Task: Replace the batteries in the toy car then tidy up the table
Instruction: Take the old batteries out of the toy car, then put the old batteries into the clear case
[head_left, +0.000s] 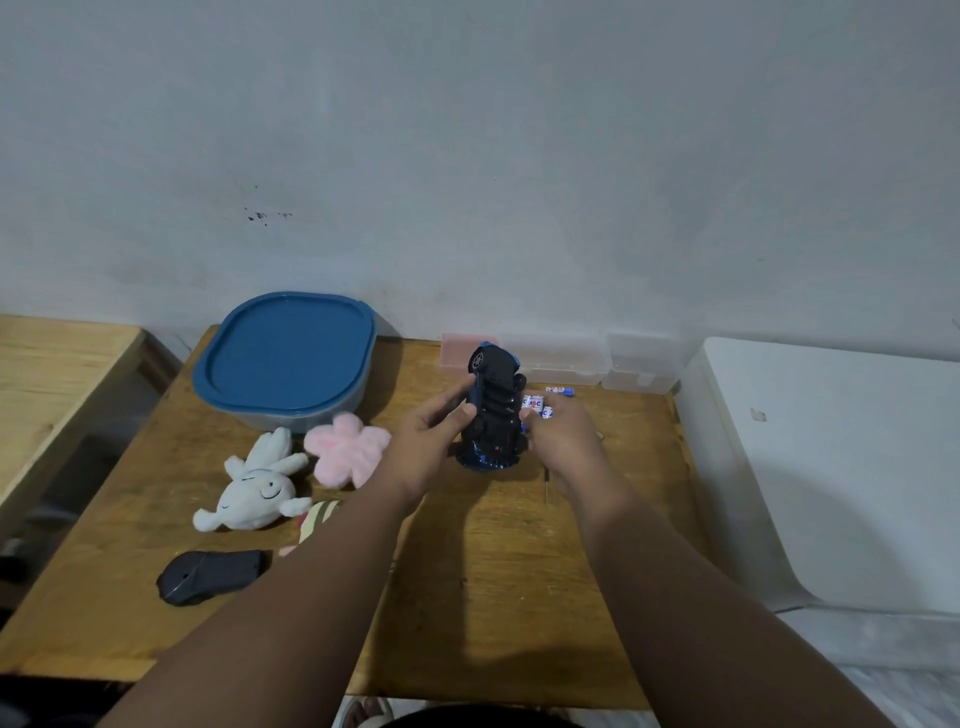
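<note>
Car (493, 410) is belly-up, my left hand (431, 447) curled round it; my right hand (563, 441) pinches batteries (537, 405) beside it. Swap step, I judge; next needs correct polarity.

Left hand (415, 457) and right hand (563, 447) face each other, fingers (451, 397) curled.

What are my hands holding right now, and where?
The toy car, underside facing the camera: left hand grips its left side, right hand its right side.
</note>
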